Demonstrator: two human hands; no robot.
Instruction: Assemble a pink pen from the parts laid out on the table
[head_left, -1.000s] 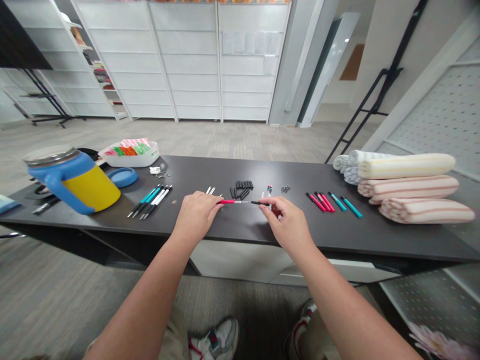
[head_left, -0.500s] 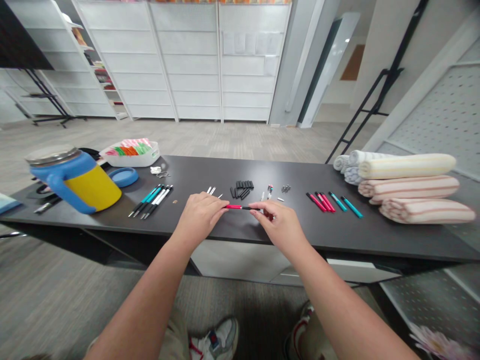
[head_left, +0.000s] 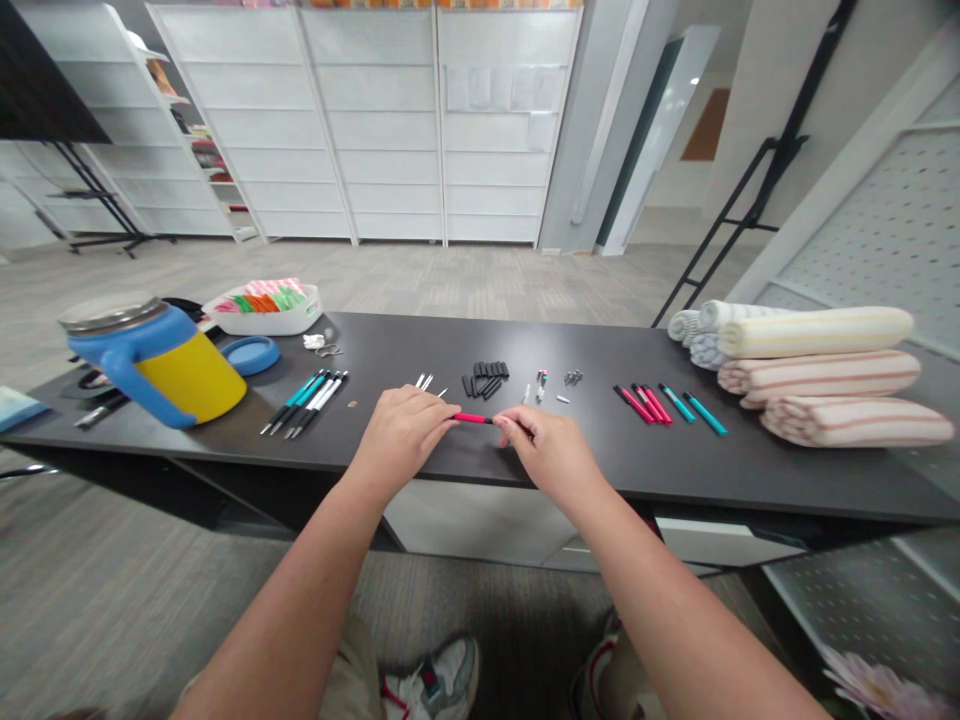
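Level above the dark tabletop, a red pen barrel with a black end (head_left: 474, 418) spans the gap between my two hands. My left hand (head_left: 401, 428) is closed on its left end, thumb along the side. The fingers of my right hand (head_left: 550, 440) pinch the black end and cover most of it. Beyond the hands lie several short black pen grips (head_left: 489, 378). Thin metal pen tubes (head_left: 424, 382) lie just past my left hand. Small clear and white pen parts (head_left: 540, 385) and tiny metal pieces (head_left: 574, 378) lie past my right hand.
Assembled pens (head_left: 306, 403) lie to the left, near a blue and yellow mug (head_left: 187, 370) and a white basket (head_left: 262, 318) of colourful packets. Red barrels (head_left: 651, 404) and teal barrels (head_left: 703, 412) lie right, before rolled towels (head_left: 821, 380). The desk edge (head_left: 480, 478) runs below my hands.
My right hand has shifted slightly left along the pen, its fingers drawn in. Less of the black end shows now. My left hand holds nearly the same place.
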